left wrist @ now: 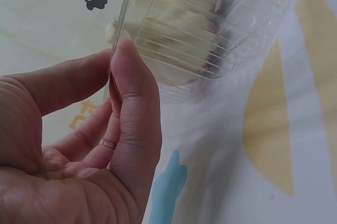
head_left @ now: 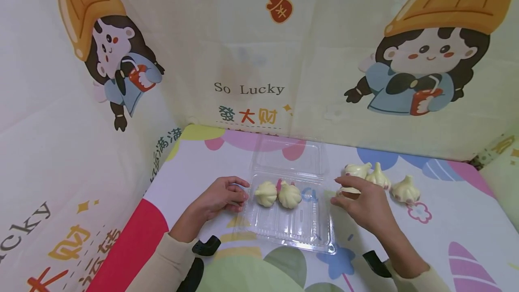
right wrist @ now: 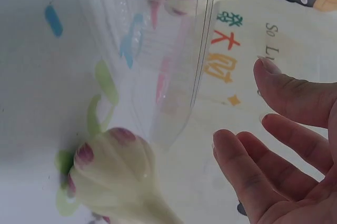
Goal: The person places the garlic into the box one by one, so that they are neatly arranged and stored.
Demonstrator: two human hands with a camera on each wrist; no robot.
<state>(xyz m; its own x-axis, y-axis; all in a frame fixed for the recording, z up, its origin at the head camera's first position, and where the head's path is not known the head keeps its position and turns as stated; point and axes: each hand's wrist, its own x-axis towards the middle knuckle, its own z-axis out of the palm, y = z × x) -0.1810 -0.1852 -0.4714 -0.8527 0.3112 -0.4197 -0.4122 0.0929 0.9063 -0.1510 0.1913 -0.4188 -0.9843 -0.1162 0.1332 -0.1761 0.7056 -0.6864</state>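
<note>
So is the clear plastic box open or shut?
Open. The clear plastic box has its lid swung back on the far side, and two garlic bulbs sit uncovered inside.

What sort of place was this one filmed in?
Probably a small staged tabletop set-up, likely indoors. Cartoon-printed sheeting stands like a backdrop behind and to the left of a table with a bright patterned surface, where a clear box and garlic are laid out.

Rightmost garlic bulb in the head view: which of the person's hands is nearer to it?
Right. The right hand is close by, just left of that garlic bulb; the left hand grips the clear container at its left edge, farther off.
</note>
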